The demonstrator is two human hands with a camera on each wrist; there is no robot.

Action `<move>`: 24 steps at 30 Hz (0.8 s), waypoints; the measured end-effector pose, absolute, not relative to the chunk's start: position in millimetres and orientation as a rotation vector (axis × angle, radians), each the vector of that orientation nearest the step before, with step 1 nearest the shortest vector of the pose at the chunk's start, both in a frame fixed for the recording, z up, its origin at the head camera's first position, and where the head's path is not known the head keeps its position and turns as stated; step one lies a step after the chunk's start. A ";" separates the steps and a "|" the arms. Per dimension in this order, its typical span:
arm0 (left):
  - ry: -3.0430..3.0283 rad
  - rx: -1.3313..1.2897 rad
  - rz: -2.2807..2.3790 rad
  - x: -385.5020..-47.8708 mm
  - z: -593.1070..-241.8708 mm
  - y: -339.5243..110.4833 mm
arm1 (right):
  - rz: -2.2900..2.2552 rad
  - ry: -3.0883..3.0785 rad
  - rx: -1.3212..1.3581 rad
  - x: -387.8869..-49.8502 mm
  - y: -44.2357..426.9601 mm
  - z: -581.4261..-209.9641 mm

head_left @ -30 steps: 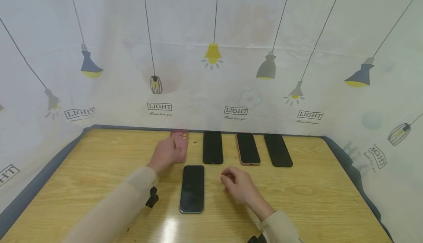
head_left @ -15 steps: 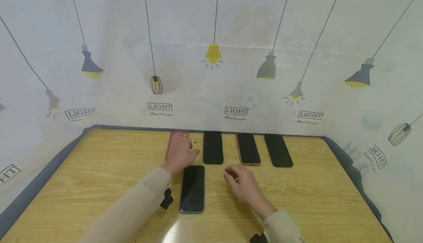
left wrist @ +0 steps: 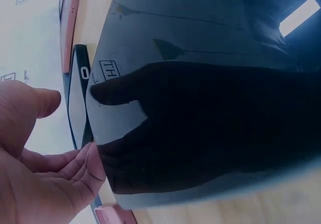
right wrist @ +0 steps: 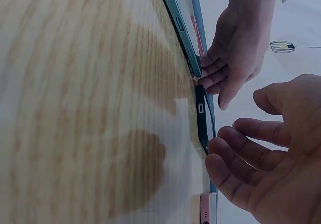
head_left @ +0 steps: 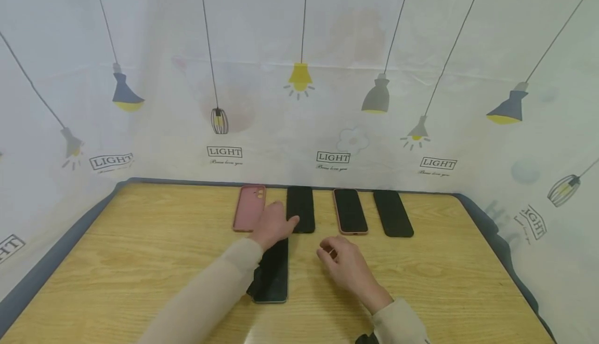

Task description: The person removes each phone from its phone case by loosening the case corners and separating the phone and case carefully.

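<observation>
My left hand (head_left: 273, 224) reaches over the table between a pink phone case (head_left: 245, 209) and a black phone-shaped slab (head_left: 301, 206) with a port cutout in its near edge. Its thumb and fingers are spread around that slab's left near corner, with nothing visibly held. Beneath the wrist lies a phone (head_left: 277, 274) with a glossy dark screen (left wrist: 210, 108) that reflects the hand. My right hand (head_left: 348, 263) hovers loosely curled to the right of this phone; the right wrist view (right wrist: 266, 158) finds nothing in its fingers.
Along the table's back edge, farther right, lie a pink-rimmed phone (head_left: 351, 211) and another black slab (head_left: 393, 213). Behind the wooden table (head_left: 449, 271) hangs a white sheet (head_left: 271, 126) printed with lamps, close against the row.
My left hand has drawn off the pink case and shifted right and nearer, to beside the black slab. The right hand has barely moved. Phones and case lie where they were.
</observation>
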State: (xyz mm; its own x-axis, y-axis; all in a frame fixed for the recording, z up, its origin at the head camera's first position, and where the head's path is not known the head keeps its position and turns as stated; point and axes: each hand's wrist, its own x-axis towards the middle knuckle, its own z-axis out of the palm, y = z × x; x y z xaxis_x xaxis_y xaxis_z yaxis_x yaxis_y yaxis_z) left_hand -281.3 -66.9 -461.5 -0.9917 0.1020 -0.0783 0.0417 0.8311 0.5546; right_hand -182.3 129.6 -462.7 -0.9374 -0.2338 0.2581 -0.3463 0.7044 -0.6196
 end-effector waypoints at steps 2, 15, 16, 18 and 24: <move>2.917 0.118 0.856 -281.2 -462.4 -63.8 | 1.051 -2.754 0.477 -181.2 129.6 -461.7; 2.988 0.078 0.615 -285.0 -464.2 -39.7 | 1.044 -2.781 0.461 -181.2 129.1 -463.9; 2.994 0.076 0.607 -284.5 -463.2 -38.8 | 1.041 -2.781 0.459 -181.2 129.1 -464.3; 3.001 0.070 0.595 -283.8 -461.5 -36.8 | 1.039 -2.781 0.456 -181.2 129.1 -464.9; 2.998 0.051 0.590 -285.3 -456.3 -29.3 | 1.033 -2.781 0.441 -181.0 130.0 -466.8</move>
